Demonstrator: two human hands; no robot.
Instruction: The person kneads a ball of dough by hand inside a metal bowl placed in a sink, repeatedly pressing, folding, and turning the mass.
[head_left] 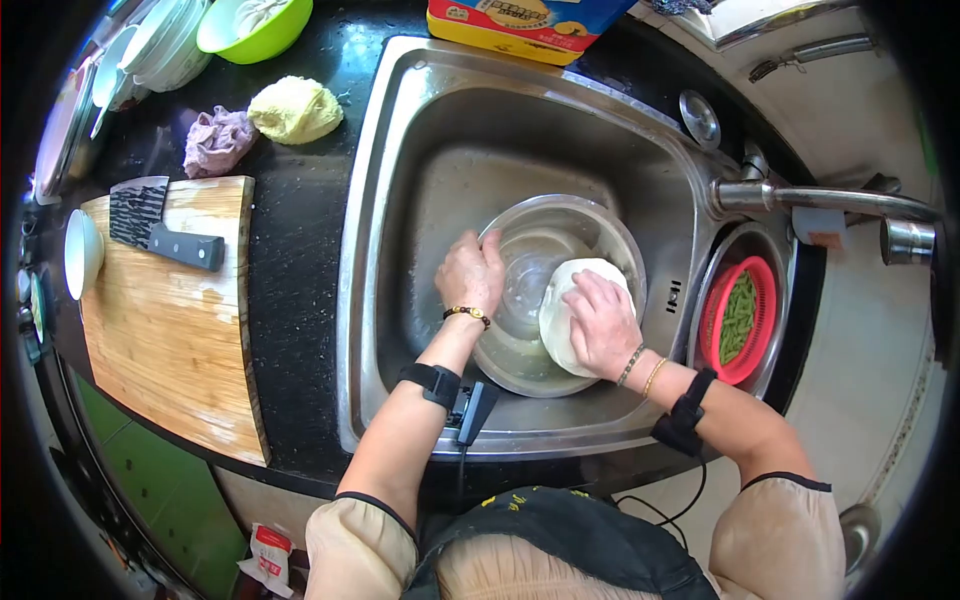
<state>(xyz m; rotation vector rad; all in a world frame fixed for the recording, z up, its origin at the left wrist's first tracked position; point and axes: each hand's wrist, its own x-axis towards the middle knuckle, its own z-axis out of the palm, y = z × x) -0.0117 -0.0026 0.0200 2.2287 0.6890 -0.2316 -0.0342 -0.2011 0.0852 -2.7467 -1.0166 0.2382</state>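
Note:
A large shiny bowl point(618, 232) with some water in it stands in the steel sink point(425, 130). My left hand point(472, 272) grips its left rim, thumb on the inside and fingers outside. Inside the bowl, toward its right side, is a smooth white rounded dish point(560, 318), tilted. My right hand point(604, 325) lies over this dish with fingers bent on its surface, closed on it. The hand covers the dish's right part.
At right, a faucet point(830, 198) reaches over a red basket point(712, 318) of cut green beans point(738, 318). On the left counter are a cutting board point(165, 330) with a cleaver point(187, 246), a white bowl point(83, 255), two cloths point(295, 110) and a green bowl point(262, 42).

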